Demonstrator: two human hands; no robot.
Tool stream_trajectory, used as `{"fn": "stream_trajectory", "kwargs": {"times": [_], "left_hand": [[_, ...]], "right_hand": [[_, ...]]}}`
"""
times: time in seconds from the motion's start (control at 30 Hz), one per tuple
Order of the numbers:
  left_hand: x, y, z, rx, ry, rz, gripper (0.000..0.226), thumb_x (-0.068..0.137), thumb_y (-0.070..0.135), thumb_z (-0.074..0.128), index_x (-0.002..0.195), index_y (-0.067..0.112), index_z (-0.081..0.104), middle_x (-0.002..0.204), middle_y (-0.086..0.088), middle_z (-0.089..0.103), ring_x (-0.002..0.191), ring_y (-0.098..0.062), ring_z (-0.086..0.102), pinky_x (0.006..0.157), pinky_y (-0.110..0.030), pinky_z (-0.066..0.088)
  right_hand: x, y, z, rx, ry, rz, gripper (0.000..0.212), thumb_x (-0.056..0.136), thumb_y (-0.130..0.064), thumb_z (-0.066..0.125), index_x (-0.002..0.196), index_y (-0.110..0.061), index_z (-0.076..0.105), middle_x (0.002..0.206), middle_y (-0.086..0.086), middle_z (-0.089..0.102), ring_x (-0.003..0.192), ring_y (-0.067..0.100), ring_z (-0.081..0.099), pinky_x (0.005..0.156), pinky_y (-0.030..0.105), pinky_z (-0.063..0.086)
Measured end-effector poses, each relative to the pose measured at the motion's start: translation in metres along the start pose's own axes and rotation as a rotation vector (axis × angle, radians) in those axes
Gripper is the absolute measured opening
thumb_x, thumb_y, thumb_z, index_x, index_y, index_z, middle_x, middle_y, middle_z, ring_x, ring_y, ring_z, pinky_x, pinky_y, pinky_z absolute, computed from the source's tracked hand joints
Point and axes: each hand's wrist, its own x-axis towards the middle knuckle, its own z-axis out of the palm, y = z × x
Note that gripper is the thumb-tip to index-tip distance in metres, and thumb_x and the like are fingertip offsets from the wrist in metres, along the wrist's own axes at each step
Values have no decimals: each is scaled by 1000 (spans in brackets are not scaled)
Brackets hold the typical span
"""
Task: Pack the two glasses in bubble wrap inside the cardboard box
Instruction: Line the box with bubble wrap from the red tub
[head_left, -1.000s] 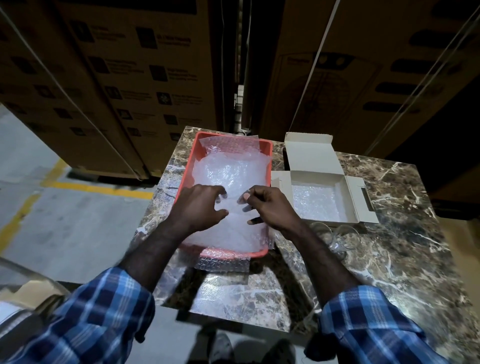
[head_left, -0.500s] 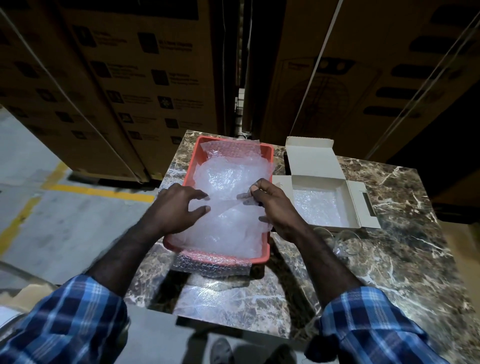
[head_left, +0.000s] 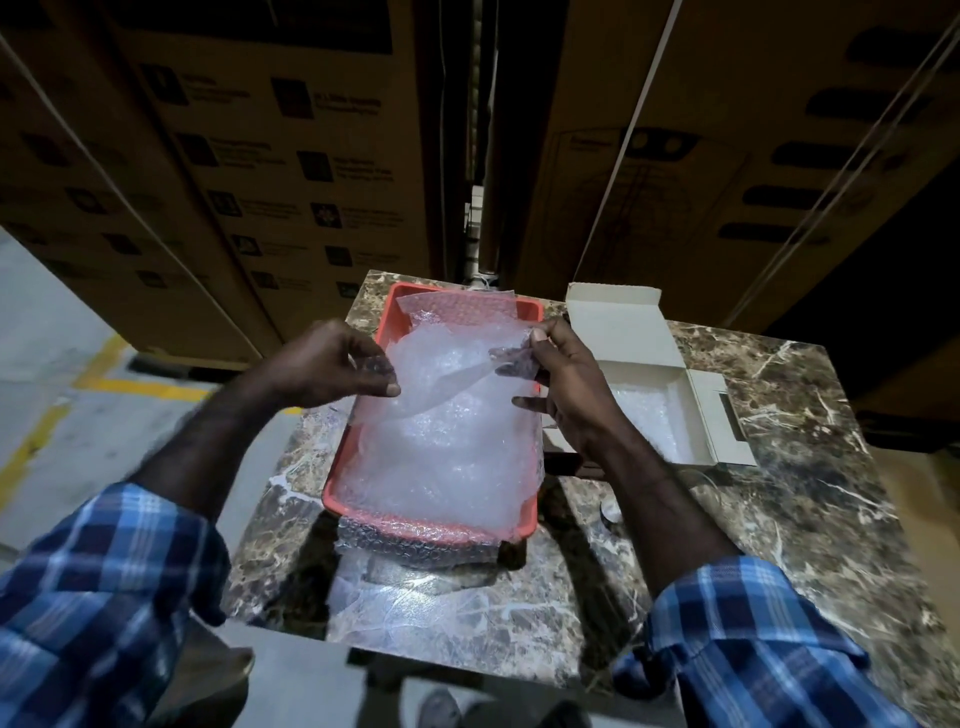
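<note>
While both hands pinch the top wrap sheet (head_left: 441, 374) over the tray (head_left: 337, 499), left grip (head_left: 332, 364) on its left edge and right grip (head_left: 561, 379) on its right corner, the box (head_left: 696, 410) sits just right of the right hand, glasses barely visible behind that forearm

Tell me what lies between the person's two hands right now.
In the head view, a bubble wrap sheet spans the gap, pinched by the left hand and right hand, lifted above the orange tray of bubble wrap.
</note>
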Motion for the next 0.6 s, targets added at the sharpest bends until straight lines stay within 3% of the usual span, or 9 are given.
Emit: {"fn": "stream_trajectory", "kwargs": {"times": [0.1,0.23,0.3,0.47,0.6], "left_hand": [[8,8,-13,-33,110,28,18,82,18,79,76,31,68,75,12,65,57,10,57,57,-23,39],[19,15,-27,-229,349,97,5,86,19,77,86,22,73,83,1,71,75,-7,62,71,-27,49],[25,19,-32,-398,430,122,9,86,16,77,93,19,73,89,3,74,83,-9,66,78,-26,53],[34,38,-28,-644,499,185,8,85,22,73,91,17,73,81,14,75,80,-1,68,74,-16,52],[39,53,-22,-772,540,243,6,84,23,73,82,23,78,83,11,76,82,-4,68,80,-21,53]], "right_hand": [[3,-12,0,14,20,-42,20,108,-34,40,94,-22,50,107,2,76,107,25,70,99,60,46],[7,-31,-8,-2,51,-146,20,109,-34,37,97,-22,48,98,-3,75,100,24,72,92,56,50],[8,-43,-14,-4,86,-209,20,109,-32,36,96,-24,48,102,-2,74,102,28,71,86,53,53],[5,-68,-25,6,162,-334,18,110,-27,35,102,-21,50,90,-13,72,85,11,72,74,43,61],[-1,-77,-38,26,211,-386,18,109,-23,38,100,-20,54,100,-3,69,89,12,72,73,38,61]]}}
